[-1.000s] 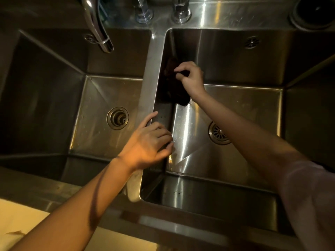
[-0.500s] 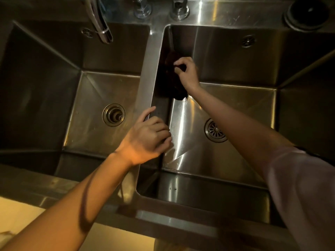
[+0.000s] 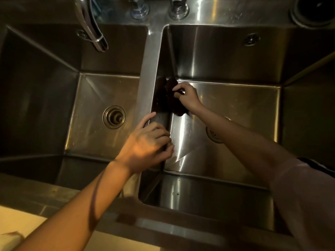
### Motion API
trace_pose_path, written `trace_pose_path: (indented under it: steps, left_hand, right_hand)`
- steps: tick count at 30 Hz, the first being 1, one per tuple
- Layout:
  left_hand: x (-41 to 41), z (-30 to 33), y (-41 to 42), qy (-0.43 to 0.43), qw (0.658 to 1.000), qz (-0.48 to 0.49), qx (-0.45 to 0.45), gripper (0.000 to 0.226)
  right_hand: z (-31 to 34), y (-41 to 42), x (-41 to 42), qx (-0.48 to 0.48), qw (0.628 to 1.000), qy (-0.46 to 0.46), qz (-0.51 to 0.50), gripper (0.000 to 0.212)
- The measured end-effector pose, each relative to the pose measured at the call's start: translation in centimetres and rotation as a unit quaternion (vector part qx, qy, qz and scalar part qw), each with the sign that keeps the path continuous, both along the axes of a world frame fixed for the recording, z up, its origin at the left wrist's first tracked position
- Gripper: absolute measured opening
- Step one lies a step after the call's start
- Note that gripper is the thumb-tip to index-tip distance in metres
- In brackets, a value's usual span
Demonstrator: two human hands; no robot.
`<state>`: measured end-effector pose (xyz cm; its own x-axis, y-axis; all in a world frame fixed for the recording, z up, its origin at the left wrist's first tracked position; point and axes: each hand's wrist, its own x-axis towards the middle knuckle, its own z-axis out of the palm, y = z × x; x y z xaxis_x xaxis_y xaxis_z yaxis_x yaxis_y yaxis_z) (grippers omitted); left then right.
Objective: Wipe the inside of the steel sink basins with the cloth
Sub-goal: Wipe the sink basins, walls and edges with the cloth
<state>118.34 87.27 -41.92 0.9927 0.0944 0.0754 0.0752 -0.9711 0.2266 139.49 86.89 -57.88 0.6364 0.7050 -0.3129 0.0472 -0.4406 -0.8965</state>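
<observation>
The cloth [image 3: 174,98], gripped by the right hand [image 3: 188,98], is now sitting lower on the right basin's [image 3: 235,109] left wall; the left hand [image 3: 150,144] is still gripping the divider [image 3: 146,78].

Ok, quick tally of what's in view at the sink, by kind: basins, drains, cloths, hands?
Basins: 2, left basin and right basin
Drains: 2, left drain and right drain, partly hidden by the forearm
Cloths: 1, dark cloth
Hands: 2, left hand and right hand
Total: 7
</observation>
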Motion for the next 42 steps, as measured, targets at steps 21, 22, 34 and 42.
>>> trace_pose_path:
  steps: [21, 22, 34, 42]
  left_hand:
    - [-2.9, 1.0, -2.0, -0.016, 0.998, 0.064, 0.014, 0.03]
    - [-3.2, 0.9, -2.2, -0.011, 0.997, 0.073, 0.014, 0.03]
    - [-3.3, 0.3, -3.6, -0.025, 0.993, 0.118, 0.012, 0.024]
    - [-5.2, 1.1, -7.3, -0.045, 0.983, 0.178, 0.015, 0.024]
  right_hand:
    - [2.2, -3.0, -4.3, -0.007, 0.998, -0.03, 0.062, 0.016]
    - [0.9, -2.9, -4.4, -0.031, 0.997, -0.026, 0.068, 0.015]
    - [0.2, -3.4, -4.9, -0.037, 0.999, -0.011, 0.038, 0.018]
    - [9.2, -7.8, -8.1, 0.141, 0.986, -0.017, 0.081, 0.021]
